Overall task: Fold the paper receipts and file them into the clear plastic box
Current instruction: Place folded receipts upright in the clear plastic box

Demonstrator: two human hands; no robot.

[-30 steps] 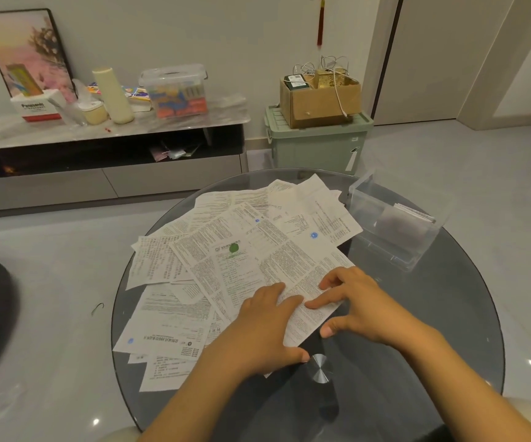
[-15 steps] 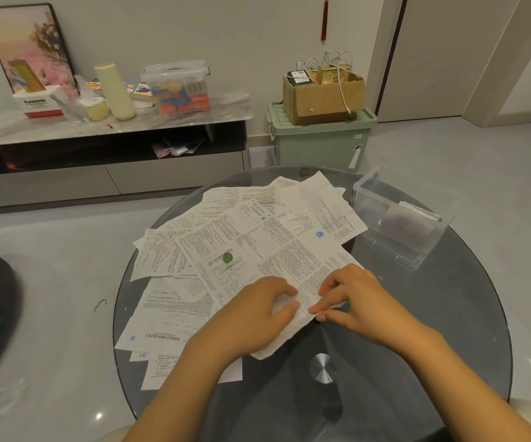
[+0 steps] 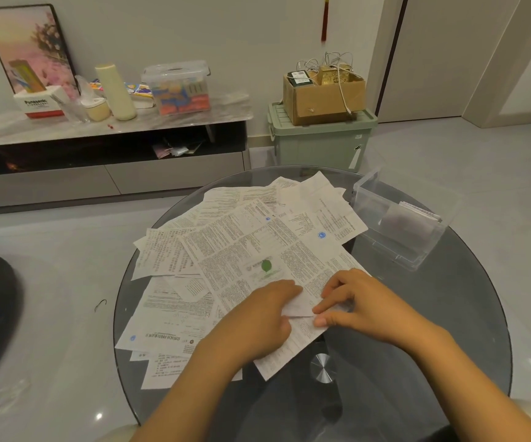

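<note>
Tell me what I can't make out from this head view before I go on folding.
- Near corner of the receipt with the green logo: covered by the left hand and right hand, so the fold's state is hidden.
- Print on the receipts: too small to read.
- Contents of the clear plastic box: folded papers show, but the walls blur them; no count possible.
- Glass table near edge: cut off by the forearms.
</note>
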